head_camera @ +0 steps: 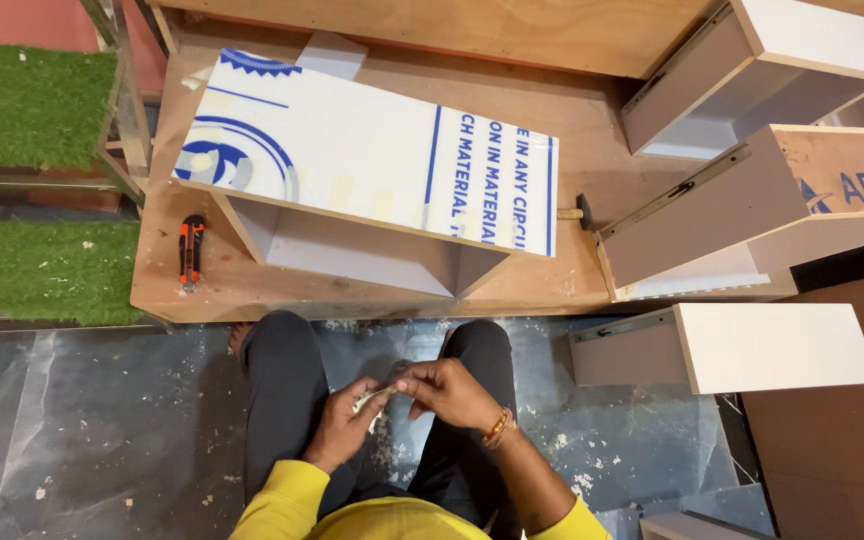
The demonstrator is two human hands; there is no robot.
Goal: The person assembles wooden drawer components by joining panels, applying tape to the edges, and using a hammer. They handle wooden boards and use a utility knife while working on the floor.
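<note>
Both hands meet low in the view, between the knees of a person in dark trousers and yellow sleeves; the left hand (344,424) and the right hand (449,392) pinch between their fingertips a small pale scrap (370,400), whitish and crumpled-looking; its exact kind cannot be told at this size. The scrap runs roughly left to right between the two sets of fingertips, tilted slightly upward toward the right hand; the fingers cover most of it. The right wrist carries an orange beaded bracelet (497,428).

Ahead of the knees lies a low plywood platform (352,295); on it stands an open drawer box (372,195), its white panel covered in protective film with blue print, the long axis running left to right. An orange-and-black utility knife (190,250) lies on the platform's left edge, pointing toward the person, well apart from the hands. A small hammer (580,211) lies just beside the box's right end. Three further drawer boxes with metal slide rails (732,345) stand to the right. Strips of green artificial turf (37,105) lie at the left; the dark stone floor (102,430) carries sawdust and chips.
</note>
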